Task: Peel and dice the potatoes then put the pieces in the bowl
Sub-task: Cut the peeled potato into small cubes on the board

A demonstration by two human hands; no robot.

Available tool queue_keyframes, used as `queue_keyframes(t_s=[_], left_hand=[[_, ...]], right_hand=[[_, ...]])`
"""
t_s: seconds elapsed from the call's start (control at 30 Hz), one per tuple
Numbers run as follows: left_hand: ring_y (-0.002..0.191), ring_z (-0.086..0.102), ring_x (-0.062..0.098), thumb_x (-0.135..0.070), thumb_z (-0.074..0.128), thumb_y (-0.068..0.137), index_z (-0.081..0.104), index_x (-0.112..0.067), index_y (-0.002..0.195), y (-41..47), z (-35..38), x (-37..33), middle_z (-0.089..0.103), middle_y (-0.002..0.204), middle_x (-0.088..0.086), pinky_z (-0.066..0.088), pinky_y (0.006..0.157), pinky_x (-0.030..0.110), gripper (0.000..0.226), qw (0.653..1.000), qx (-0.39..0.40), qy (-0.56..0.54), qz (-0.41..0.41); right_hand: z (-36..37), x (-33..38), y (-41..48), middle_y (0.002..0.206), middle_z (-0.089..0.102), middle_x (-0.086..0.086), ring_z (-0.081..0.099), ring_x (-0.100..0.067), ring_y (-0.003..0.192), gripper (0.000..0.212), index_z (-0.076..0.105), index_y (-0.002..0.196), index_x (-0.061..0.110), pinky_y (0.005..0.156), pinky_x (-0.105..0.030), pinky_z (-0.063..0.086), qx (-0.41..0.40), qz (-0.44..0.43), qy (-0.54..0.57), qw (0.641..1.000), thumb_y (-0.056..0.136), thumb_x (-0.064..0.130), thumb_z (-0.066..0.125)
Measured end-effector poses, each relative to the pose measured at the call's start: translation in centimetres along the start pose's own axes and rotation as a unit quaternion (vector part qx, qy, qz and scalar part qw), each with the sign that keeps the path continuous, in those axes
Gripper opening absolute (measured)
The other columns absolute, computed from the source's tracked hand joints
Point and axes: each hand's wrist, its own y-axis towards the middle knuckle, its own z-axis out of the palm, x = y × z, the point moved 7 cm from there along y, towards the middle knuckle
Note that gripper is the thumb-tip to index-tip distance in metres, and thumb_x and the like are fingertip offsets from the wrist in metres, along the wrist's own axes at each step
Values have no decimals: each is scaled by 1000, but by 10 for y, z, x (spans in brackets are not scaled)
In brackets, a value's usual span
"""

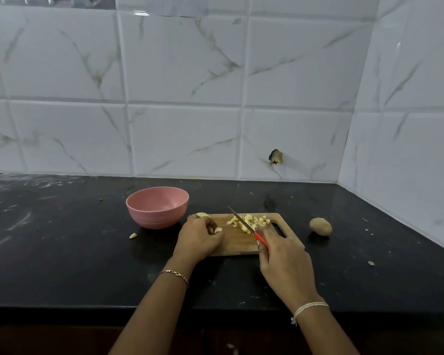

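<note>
As my right hand (pixel 280 249) gripped the knife (pixel 259 237), my left hand (pixel 199 237) pinched a potato piece (pixel 218 230) beside its blade. The bowl (pixel 154 219) showed bare inside.

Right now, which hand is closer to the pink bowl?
Left. The left hand is just beside the pink bowl, to its right, holding a potato piece. The right hand is farther off, past the middle of the cutting board, gripping the red-handled knife.

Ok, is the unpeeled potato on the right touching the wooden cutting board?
Apart. The head view shows a strip of black counter between the unpeeled potato and the right edge of the cutting board.
</note>
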Motion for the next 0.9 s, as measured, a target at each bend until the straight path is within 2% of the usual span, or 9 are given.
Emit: queue_keyframes(t_s=[0.07,0.13,0.23,0.3,0.5,0.6,0.7,0.8,0.9], left_hand=[[80,52,6,-33,67,84,69,-21,95,0,-1,3,53,92,-7,39,76,20,16,1000,-9,7,-7],[89,56,11,-36,68,85,68,-20,97,0,0,6,55,102,-2,41,80,22,19,1000,-17,18,-15],[103,57,17,-36,68,84,64,-19,115,-3,-2,7,52,117,0,47,92,31,36,999,-27,21,-6],[108,55,18,-33,68,83,60,-21,123,-5,-2,3,49,124,0,49,94,36,42,999,-30,24,19],[118,49,17,-36,64,83,60,-28,124,-8,-5,-4,47,126,-4,42,99,38,42,997,-35,59,38],[124,38,6,-42,53,82,59,-43,123,-17,-9,-28,44,129,-14,24,100,34,42,990,-38,33,132],[123,40,-3,-48,35,77,66,-45,112,-26,-2,-48,53,125,-24,20,102,37,47,977,0,14,214],[118,45,-1,-44,41,82,66,-46,114,-28,6,-54,59,121,-25,19,106,39,41,971,39,66,228],[116,47,3,-40,52,87,63,-44,118,-24,11,-49,62,113,-19,18,108,40,33,969,66,122,203]], right_hand=[[3,0,0,103,61,9,57,-6,79,30,50,130,32,64,-19,49,3,0,0,1000,100,34,47],[6,0,0,105,62,10,58,-6,83,29,48,130,32,70,-23,52,13,-5,-3,1000,101,31,45],[10,2,1,115,60,9,57,-8,93,34,47,131,32,78,-23,49,21,-25,-14,999,99,23,50],[11,3,2,120,58,10,56,-9,99,38,46,133,32,82,-22,46,28,-33,-25,999,97,20,52],[7,4,1,123,56,11,53,-8,107,41,44,134,33,91,-24,41,31,-46,-27,998,96,20,53],[9,4,0,114,62,10,58,-9,99,37,53,126,31,86,-26,46,27,-38,-30,998,92,17,60],[9,2,0,91,67,9,61,-10,79,34,64,110,27,72,-28,50,6,-21,-31,999,80,13,74],[7,3,0,90,67,7,61,-11,79,30,63,108,26,75,-29,50,5,-28,-42,999,82,14,71],[4,4,0,90,64,10,58,-9,81,26,60,107,30,80,-29,47,10,-32,-45,998,86,15,67]])
